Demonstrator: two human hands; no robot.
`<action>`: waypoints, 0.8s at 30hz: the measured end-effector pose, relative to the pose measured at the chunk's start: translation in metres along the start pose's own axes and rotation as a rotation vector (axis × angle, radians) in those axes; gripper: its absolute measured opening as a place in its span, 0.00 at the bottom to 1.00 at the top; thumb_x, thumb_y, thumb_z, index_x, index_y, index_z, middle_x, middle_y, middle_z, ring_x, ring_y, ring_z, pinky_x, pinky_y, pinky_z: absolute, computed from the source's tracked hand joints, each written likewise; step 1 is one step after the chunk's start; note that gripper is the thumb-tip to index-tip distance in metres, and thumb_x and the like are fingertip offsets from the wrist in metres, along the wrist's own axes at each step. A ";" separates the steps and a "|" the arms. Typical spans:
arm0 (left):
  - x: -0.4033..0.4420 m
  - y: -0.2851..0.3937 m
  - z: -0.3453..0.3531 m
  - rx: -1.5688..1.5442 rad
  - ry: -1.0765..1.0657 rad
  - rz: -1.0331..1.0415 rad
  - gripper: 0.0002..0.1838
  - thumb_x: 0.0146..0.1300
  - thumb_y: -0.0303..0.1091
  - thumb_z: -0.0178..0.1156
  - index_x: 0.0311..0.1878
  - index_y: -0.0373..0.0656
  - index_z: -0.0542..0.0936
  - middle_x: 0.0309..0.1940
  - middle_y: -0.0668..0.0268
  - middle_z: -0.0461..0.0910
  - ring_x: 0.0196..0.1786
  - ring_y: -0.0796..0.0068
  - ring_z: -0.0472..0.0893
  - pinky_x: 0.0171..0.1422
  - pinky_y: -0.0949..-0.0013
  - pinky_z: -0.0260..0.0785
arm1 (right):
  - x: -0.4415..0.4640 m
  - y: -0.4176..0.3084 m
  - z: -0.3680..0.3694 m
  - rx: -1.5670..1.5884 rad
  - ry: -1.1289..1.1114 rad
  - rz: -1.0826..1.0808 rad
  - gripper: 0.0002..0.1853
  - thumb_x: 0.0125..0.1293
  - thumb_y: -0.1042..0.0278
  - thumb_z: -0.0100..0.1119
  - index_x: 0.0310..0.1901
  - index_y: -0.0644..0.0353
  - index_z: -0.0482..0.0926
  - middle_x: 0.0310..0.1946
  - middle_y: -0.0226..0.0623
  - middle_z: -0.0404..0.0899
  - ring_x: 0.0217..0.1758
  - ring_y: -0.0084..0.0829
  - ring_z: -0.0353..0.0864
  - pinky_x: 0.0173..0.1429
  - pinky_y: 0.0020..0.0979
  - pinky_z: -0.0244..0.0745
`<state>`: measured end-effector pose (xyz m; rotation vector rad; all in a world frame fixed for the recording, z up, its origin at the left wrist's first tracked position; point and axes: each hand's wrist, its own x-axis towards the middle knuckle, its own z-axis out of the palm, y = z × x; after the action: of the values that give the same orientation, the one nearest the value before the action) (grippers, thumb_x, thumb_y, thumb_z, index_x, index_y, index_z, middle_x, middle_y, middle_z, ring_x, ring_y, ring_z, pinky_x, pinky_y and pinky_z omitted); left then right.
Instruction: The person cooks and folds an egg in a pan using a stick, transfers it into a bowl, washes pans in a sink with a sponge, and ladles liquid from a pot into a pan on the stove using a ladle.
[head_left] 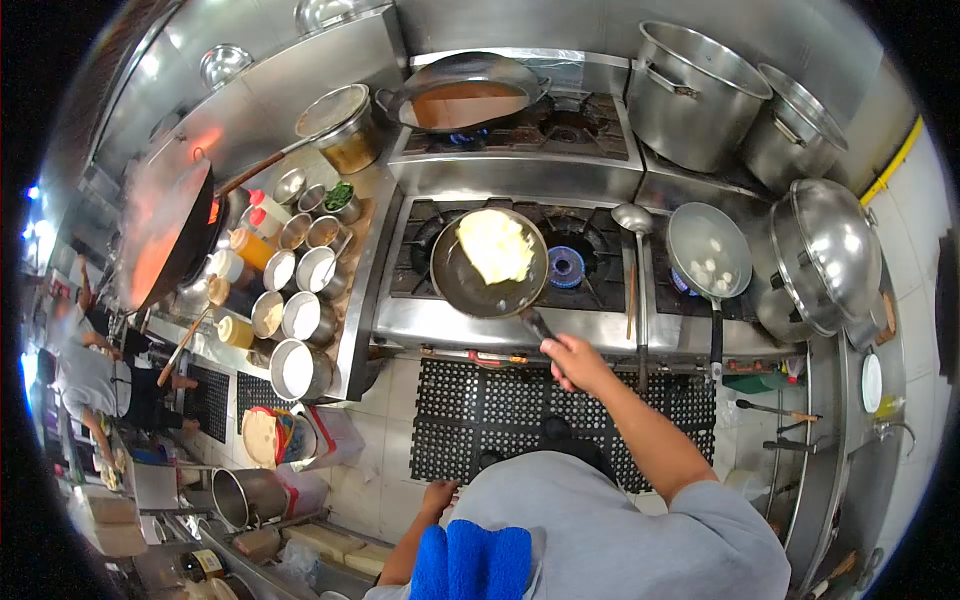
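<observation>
My right hand (pixel 572 362) is wrapped round the handle of a dark frying pan (pixel 460 270) over the front burners of the stove. In the pan lies a pale yellow egg-like sheet (pixel 495 245), folded unevenly towards its upper right side. A blue flame (pixel 566 266) burns just right of the pan. My left hand (pixel 440 496) hangs low beside my body, away from the stove; its fingers are too small and partly turned away to make out.
A wok of brown liquid (pixel 465 104) stands on the back burner. Metal seasoning pots (pixel 307 318) and bottles are at left, near a steaming wok (pixel 165 245). A ladle (pixel 641 290), a pan with white balls (pixel 710 250) and large pots (pixel 690 100) are at right. Co-workers (pixel 95 375) stand far left.
</observation>
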<state>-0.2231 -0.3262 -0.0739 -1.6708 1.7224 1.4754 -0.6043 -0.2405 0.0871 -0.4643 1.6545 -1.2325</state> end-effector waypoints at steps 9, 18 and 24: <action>0.007 -0.012 0.008 -0.048 0.013 -0.020 0.20 0.56 0.45 0.60 0.39 0.35 0.78 0.29 0.62 0.80 0.27 0.75 0.79 0.27 0.71 0.71 | -0.005 0.007 -0.024 0.031 0.124 0.050 0.18 0.69 0.55 0.45 0.41 0.66 0.72 0.14 0.30 0.67 0.08 0.19 0.62 0.12 0.23 0.56; 0.001 -0.016 0.010 -0.033 0.056 0.037 0.20 0.56 0.46 0.61 0.32 0.34 0.78 0.25 0.60 0.80 0.24 0.72 0.79 0.26 0.70 0.72 | -0.002 0.022 -0.016 0.114 0.068 0.174 0.19 0.68 0.51 0.47 0.40 0.64 0.71 0.15 0.29 0.68 0.10 0.19 0.62 0.14 0.25 0.58; 0.014 -0.015 0.005 -0.041 0.053 0.078 0.17 0.56 0.43 0.61 0.32 0.35 0.78 0.24 0.62 0.80 0.24 0.73 0.79 0.24 0.71 0.71 | 0.050 -0.020 -0.032 0.215 0.125 0.157 0.19 0.66 0.50 0.50 0.36 0.61 0.70 0.17 0.29 0.68 0.13 0.21 0.64 0.16 0.26 0.60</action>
<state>-0.2154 -0.3268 -0.0939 -1.6956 1.8166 1.5229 -0.6588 -0.2709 0.0809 -0.1246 1.6059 -1.3248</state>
